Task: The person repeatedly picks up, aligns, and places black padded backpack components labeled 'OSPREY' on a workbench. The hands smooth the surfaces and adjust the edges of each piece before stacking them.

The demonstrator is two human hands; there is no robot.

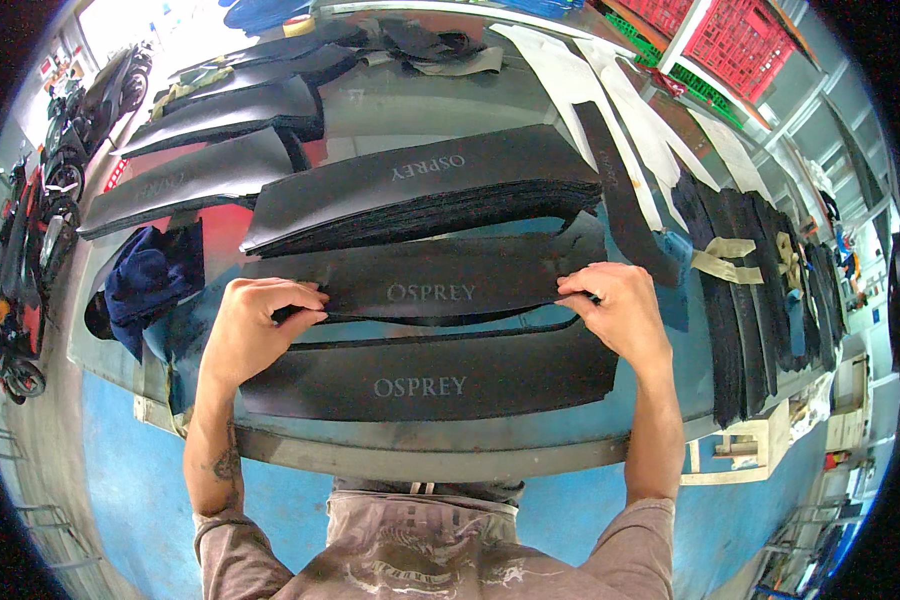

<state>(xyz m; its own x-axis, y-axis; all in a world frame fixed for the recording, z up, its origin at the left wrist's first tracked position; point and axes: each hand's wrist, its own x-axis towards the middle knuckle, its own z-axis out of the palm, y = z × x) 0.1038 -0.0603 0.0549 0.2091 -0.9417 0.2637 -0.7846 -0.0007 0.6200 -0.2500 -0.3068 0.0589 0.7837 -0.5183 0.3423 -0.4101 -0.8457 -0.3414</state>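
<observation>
The held panel (430,268), black with grey lettering, lies crosswise near the middle of the counter (420,462), between a thick stack of black panels (420,205) on the far side and a near panel (430,365) on the person's side. The left grip (250,325) is closed, thumb against fingers, pinching the near edge of the held panel toward its left end. The right grip (622,312) is likewise closed, pinching the same edge toward the right end. Between both grips, this edge bows toward the person. A dark blue cloth (155,275) lies left of the left grip. A long black strip (615,190) lies beyond the right grip.
</observation>
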